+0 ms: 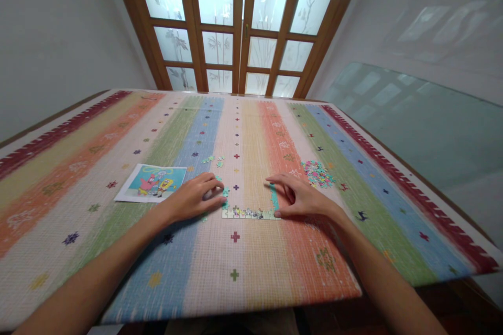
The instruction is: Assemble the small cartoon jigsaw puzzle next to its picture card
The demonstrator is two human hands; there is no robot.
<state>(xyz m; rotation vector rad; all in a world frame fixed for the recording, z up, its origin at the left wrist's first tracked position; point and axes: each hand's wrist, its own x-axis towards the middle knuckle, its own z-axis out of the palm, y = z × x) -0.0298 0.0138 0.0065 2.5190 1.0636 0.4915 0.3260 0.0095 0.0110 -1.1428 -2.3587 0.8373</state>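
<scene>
A partly joined jigsaw puzzle border [251,214] lies flat on the cloth, with a bottom row and short left and right sides in turquoise. My left hand [201,196] rests at its left side, fingers curved and apart from the thumb, whose tip touches or nearly touches the edge pieces. On the other side, my right hand [301,196] arches around the right column [274,197]. Its thumb is by the bottom right corner and its index finger by the column's top. No loose piece shows in either hand; the undersides of the fingers are partly hidden.
Left of my left hand lies a printed cartoon picture [155,183]. A heap of mixed puzzle pieces [318,174] sits beyond my right hand. Several loose turquoise pieces [210,159] lie past my left hand. A striped tablecloth [236,256] covers the table; glass-paned doors [239,26] stand behind it.
</scene>
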